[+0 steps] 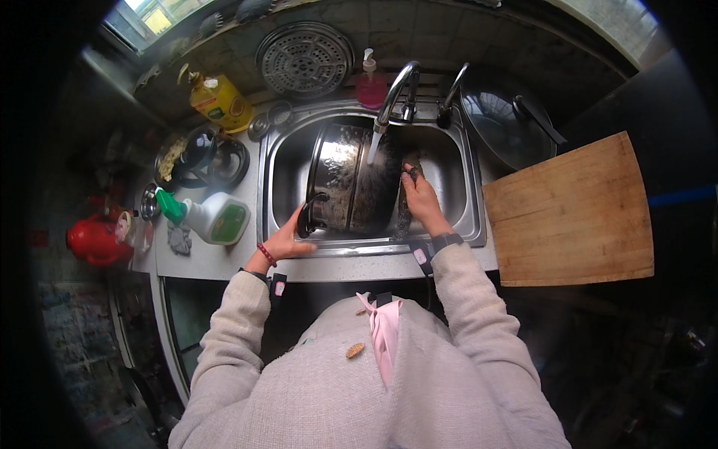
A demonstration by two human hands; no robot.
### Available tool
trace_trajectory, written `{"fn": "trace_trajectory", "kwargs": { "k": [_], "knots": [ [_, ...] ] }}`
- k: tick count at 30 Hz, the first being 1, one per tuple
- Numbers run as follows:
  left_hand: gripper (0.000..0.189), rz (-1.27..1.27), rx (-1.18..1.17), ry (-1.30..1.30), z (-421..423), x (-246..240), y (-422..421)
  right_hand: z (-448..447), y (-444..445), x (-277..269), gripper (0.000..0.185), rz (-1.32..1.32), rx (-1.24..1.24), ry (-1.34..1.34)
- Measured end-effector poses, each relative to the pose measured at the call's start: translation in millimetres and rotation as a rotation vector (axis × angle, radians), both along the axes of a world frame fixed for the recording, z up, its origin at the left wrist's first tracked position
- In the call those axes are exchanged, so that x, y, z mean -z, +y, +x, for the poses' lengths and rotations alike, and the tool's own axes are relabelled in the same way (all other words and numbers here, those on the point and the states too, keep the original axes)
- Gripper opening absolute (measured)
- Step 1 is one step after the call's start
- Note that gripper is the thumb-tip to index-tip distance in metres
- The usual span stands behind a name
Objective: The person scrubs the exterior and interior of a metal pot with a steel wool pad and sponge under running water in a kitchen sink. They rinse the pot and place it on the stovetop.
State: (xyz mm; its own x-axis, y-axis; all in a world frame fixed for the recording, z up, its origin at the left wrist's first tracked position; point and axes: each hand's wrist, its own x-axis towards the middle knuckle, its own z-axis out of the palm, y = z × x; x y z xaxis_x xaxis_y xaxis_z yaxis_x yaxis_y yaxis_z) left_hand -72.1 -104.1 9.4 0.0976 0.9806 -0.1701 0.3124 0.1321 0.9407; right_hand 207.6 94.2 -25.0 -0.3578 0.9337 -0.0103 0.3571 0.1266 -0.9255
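Note:
A dark metal pot (353, 179) lies on its side in the stainless steel sink (474, 168). Water runs from the chrome faucet (399, 92) onto the pot's wall and splashes. My left hand (284, 241) is at the sink's front left edge, its fingers at the pot's black handle (314, 216); the hidden fingers leave the grip unclear. To the right of the pot, my right hand (419, 193) has its fingers closed on a dark scouring pad (411, 173). A brownish, wet strip, perhaps cloth, shows beneath that hand.
Left of the sink stand a white spray bottle (227, 219), a yellow pump bottle (221, 101) and black lids (227, 163). Behind are a pink soap dispenser (371, 87) and a steamer rack (304, 60). At right are a glass lid (505, 118) and a wooden cutting board (572, 216).

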Motion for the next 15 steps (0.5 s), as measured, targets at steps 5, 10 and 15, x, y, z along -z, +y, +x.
{"fn": "trace_trajectory", "kwargs": {
  "k": [5, 10, 15],
  "knots": [
    [0.053, -0.155, 0.021, 0.231, 0, 19, 2, 10, -2, 2, 0.047, -0.154, -0.028, -0.005],
    [0.029, 0.117, -0.095, 0.145, 26, 31, 32, 11, -2, 9, 0.050, -0.053, 0.039, -0.034],
    [0.022, 0.104, -0.329, 0.104, 50, 7, 67, 19, -3, 11, 0.051, -0.166, 0.074, 0.039]
  ]
}}
